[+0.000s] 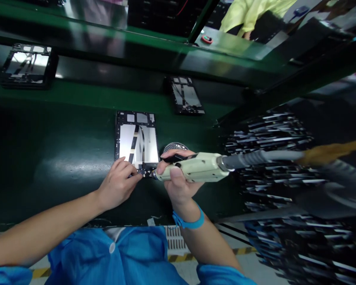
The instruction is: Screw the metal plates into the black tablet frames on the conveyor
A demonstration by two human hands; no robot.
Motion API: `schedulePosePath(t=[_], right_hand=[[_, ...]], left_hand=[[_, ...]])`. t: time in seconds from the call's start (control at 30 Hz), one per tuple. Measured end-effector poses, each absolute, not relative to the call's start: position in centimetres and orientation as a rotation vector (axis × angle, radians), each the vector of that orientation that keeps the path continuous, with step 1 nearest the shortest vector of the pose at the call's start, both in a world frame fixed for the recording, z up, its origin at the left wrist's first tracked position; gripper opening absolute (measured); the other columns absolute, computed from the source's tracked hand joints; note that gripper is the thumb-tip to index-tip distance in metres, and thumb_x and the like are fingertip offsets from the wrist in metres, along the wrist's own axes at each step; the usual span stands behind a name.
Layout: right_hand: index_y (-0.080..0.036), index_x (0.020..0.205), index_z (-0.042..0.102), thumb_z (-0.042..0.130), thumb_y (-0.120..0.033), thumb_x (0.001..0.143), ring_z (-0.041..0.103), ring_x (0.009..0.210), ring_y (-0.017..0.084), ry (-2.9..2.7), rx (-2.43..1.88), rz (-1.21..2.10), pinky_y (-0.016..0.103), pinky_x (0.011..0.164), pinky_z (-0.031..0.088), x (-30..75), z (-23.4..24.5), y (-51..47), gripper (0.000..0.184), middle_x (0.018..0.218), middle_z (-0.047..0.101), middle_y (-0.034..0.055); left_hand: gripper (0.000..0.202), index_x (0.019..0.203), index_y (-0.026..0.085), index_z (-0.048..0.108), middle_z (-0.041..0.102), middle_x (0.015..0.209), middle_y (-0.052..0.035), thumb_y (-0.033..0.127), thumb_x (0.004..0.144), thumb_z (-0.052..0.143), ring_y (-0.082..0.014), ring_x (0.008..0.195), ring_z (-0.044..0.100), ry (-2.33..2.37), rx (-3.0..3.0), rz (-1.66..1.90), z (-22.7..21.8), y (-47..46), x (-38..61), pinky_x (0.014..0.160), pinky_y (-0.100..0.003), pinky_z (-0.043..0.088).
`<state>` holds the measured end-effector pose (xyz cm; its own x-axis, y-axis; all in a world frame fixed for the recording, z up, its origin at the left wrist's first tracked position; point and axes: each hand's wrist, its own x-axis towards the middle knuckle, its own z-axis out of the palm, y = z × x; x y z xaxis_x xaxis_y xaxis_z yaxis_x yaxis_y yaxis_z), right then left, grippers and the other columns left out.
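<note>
An opened tablet back (137, 138), black frame with a silvery inner plate and ribbon cables, lies on the green bench (62, 134) in front of me. My left hand (118, 184) rests at its near edge, fingertips pinched together on a small part there. My right hand (178, 178) grips a cream electric screwdriver (195, 167) held level, its tip pointing left at the tablet's near edge, close to my left fingertips. A grey hose (255, 158) runs from the tool to the right.
Two more opened tablets lie farther off, one (186, 95) behind and one (27, 65) at the far left. A round mesh dish (175, 147) sits beside my right hand. Racks of stacked parts (273, 158) fill the right side. A person in yellow (249, 14) stands across the bench.
</note>
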<state>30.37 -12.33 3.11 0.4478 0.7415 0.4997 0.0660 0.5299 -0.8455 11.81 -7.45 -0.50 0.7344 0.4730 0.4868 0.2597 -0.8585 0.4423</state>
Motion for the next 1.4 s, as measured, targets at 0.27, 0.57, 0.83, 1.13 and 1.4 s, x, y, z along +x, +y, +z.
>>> schedulePosePath(t=[0.27,0.57,0.83,1.13,1.4], right_hand=[[-0.028,0.116,0.059,0.067,-0.036,0.093,0.063,0.051,0.010,-0.992,-0.867,0.558,0.028,0.047,0.054,28.9,5.5,-12.7,0.026,0.100,0.066,0.0000],[-0.027,0.117,0.056,0.066,-0.039,0.094,0.063,0.051,0.010,-1.027,-0.849,0.601,0.028,0.048,0.054,27.9,5.6,-12.6,0.027,0.100,0.067,0.0011],[-0.028,0.118,0.058,0.067,-0.036,0.094,0.063,0.053,0.010,-1.014,-0.812,0.637,0.027,0.047,0.053,27.7,5.6,-12.4,0.027,0.101,0.066,0.0010],[-0.030,0.119,0.055,0.065,-0.042,0.095,0.063,0.051,0.011,-1.050,-0.853,0.579,0.028,0.047,0.054,28.0,5.2,-12.4,0.029,0.100,0.067,0.0012],[-0.029,0.119,0.056,0.065,-0.039,0.095,0.063,0.051,0.010,-1.035,-0.831,0.592,0.028,0.047,0.054,27.9,5.1,-12.3,0.027,0.101,0.066,0.0011]], left_hand=[[0.012,0.106,0.018,0.069,0.066,0.092,-0.0049,0.025,0.097,0.067,-0.0216,0.091,0.058,0.551,2.467,0.884,0.0,-7.3,12.2,0.096,-0.045,0.047],[0.008,0.094,0.018,0.068,0.065,0.085,-0.0025,0.018,0.099,0.063,-0.0189,0.087,0.055,0.495,2.408,0.921,-0.3,-7.2,12.2,0.090,-0.040,0.045],[0.009,0.094,0.018,0.068,0.064,0.084,-0.0023,0.016,0.100,0.061,-0.0185,0.087,0.056,0.495,2.402,0.941,-0.3,-7.2,12.3,0.088,-0.039,0.045],[0.008,0.094,0.019,0.070,0.066,0.082,-0.0017,0.017,0.099,0.063,-0.0183,0.086,0.058,0.521,2.364,0.947,-0.3,-7.1,12.3,0.089,-0.039,0.046],[0.011,0.094,0.019,0.072,0.067,0.082,-0.0009,0.016,0.099,0.063,-0.0172,0.086,0.060,0.533,2.329,0.944,-0.1,-7.2,12.4,0.094,-0.041,0.046]])
